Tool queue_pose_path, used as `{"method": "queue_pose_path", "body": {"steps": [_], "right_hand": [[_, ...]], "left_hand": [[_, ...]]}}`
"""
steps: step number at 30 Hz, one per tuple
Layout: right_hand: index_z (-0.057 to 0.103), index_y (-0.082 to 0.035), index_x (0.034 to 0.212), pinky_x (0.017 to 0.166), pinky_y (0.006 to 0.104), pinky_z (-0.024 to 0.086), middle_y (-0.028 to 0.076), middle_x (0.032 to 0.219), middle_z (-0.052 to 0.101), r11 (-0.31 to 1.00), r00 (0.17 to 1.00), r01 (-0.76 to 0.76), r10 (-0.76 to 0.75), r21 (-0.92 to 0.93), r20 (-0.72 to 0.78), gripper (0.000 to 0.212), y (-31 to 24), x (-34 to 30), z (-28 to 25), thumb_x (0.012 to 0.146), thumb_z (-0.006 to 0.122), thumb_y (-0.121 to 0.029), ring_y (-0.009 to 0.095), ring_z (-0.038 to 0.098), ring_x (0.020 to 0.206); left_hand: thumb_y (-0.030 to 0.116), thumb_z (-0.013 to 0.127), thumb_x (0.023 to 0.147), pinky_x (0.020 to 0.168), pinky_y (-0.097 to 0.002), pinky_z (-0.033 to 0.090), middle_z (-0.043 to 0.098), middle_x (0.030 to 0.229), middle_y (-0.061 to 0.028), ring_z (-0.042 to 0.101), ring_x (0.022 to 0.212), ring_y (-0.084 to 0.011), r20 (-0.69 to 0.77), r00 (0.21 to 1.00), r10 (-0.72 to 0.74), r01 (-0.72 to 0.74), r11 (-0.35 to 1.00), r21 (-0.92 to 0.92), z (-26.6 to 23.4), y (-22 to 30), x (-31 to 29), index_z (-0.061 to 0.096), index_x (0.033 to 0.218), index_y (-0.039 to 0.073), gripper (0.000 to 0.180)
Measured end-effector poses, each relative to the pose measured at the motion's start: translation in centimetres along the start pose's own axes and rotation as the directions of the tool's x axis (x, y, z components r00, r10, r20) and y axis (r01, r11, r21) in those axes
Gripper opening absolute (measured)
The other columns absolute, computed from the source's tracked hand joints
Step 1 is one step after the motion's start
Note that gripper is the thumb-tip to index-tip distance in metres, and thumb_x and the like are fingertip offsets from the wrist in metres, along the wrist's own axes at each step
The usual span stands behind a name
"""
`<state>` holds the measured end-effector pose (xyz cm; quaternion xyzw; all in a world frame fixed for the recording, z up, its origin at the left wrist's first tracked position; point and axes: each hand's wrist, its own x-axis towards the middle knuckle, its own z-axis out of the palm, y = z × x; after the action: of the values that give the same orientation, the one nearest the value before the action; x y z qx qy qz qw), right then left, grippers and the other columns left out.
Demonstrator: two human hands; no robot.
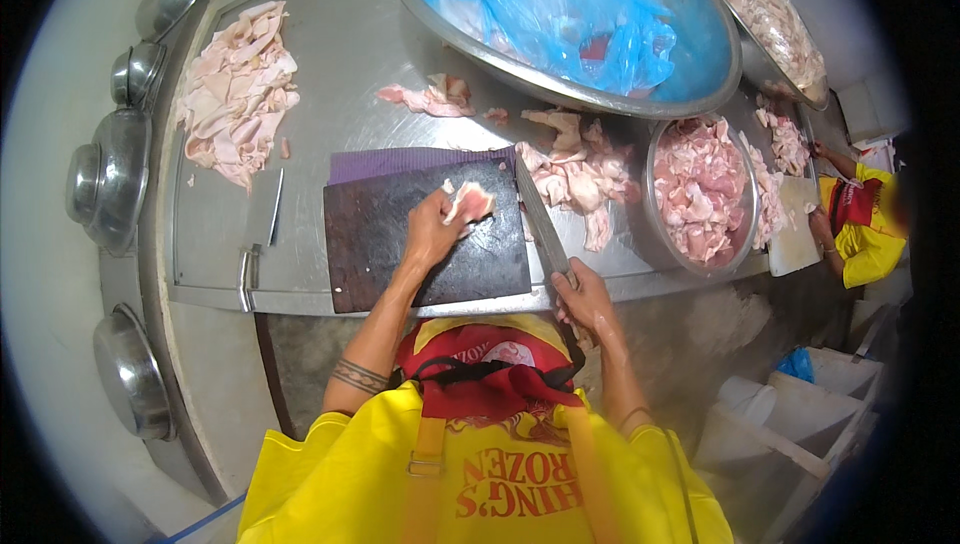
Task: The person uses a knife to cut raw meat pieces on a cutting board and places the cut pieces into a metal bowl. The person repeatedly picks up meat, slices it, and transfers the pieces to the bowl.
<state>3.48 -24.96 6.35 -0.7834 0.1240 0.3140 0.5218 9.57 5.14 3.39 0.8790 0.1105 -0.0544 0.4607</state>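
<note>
My left hand (430, 228) is closed on a small piece of raw meat (470, 205), pale at the edges and pink-red in the middle, over the dark cutting board (365, 244). A purple ribbed mat (400, 164) shows along the board's far edge. In my right hand (583, 296) is a long knife (538, 212), its blade reaching away from me past the board's right edge. Just beyond the blade lies a heap of raw meat pieces (580, 169). A few scraps of meat (435, 97) rest on the steel table (330, 54) beyond the board.
Left of the board are a cleaver (262, 206) and a pile of pale skins (240, 89). A large steel basin (725, 54) with a blue plastic bag (540, 4) stands at the back. Right of me, a bowl of meat (702, 194) sits near another person (865, 214) at a white board (795, 234).
</note>
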Motion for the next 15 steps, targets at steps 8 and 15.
{"method": "queue_pose_path", "body": {"steps": [8, 15], "right_hand": [[0.053, -0.001, 0.110, 0.041, 0.0279, 0.048, 0.011, 0.087, 0.064, 0.987, 0.997, -0.017, 0.006, 0.162, 0.072, 0.019, 0.3, -0.1, 1.3, 0.101, 0.061, -0.016, 0.015, 0.064, 0.055], [0.053, 0.001, 0.109, 0.041, 0.0294, 0.047, 0.011, 0.085, 0.064, 1.000, 1.000, -0.008, 0.007, 0.022, 0.030, 0.020, -0.8, -0.4, 1.2, 0.098, 0.060, -0.015, 0.015, 0.064, 0.053]], "left_hand": [[0.021, 0.077, 0.085, 0.080, -0.0492, 0.053, 0.068, 0.098, -0.0218, 0.066, 0.091, -0.0436, -0.180, 0.930, 0.320, -0.232, 0.892, 0.387, 1.3, -0.7, -1.2, 0.070, 0.098, 0.002, 0.023], [0.023, 0.078, 0.085, 0.080, -0.0513, 0.054, 0.069, 0.095, -0.0209, 0.068, 0.092, -0.0422, -0.017, 0.969, 0.247, -0.226, 0.911, 0.344, 2.5, 0.6, 0.9, 0.071, 0.098, 0.002, 0.026]]}}
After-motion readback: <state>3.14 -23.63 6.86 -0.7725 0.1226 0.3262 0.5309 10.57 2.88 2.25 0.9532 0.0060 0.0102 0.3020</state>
